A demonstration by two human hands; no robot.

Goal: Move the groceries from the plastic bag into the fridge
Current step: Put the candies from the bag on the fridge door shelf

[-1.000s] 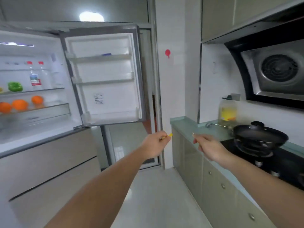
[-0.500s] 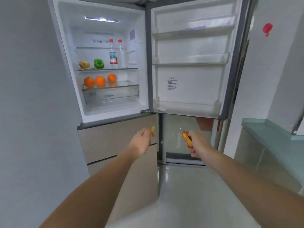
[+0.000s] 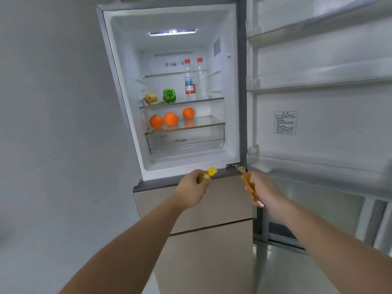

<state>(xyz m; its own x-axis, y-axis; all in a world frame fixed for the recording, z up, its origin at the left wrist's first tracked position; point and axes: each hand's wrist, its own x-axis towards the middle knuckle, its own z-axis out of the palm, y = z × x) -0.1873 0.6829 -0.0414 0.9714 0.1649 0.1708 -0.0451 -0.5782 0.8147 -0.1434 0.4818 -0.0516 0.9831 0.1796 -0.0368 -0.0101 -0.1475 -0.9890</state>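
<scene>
The fridge (image 3: pixel 127 85) stands open in front of me, its door (image 3: pixel 318 115) swung out to the right. My left hand (image 3: pixel 192 190) is closed around a small yellow-wrapped snack (image 3: pixel 209 174), just below the fridge's bottom lip. My right hand (image 3: pixel 263 190) grips an orange-wrapped snack stick (image 3: pixel 247 181) beside the door's lower corner. Inside, three oranges (image 3: pixel 170 119) lie on the lower glass shelf. A green pepper (image 3: pixel 169 95), a brownish fruit (image 3: pixel 150 98) and two red-capped bottles (image 3: pixel 189 81) stand on the shelf above. The plastic bag is out of view.
A clear drawer (image 3: pixel 184 141) sits under the oranges. Empty door racks (image 3: pixel 318 85) line the open door. Beige lower fridge doors (image 3: pixel 201 219) are shut below my hands. A plain grey wall (image 3: pixel 53 145) runs along the left.
My view has swung left from the counter and stove to face the fridge and come closer. Both hands, still holding the snacks, have moved up toward the fridge opening.
</scene>
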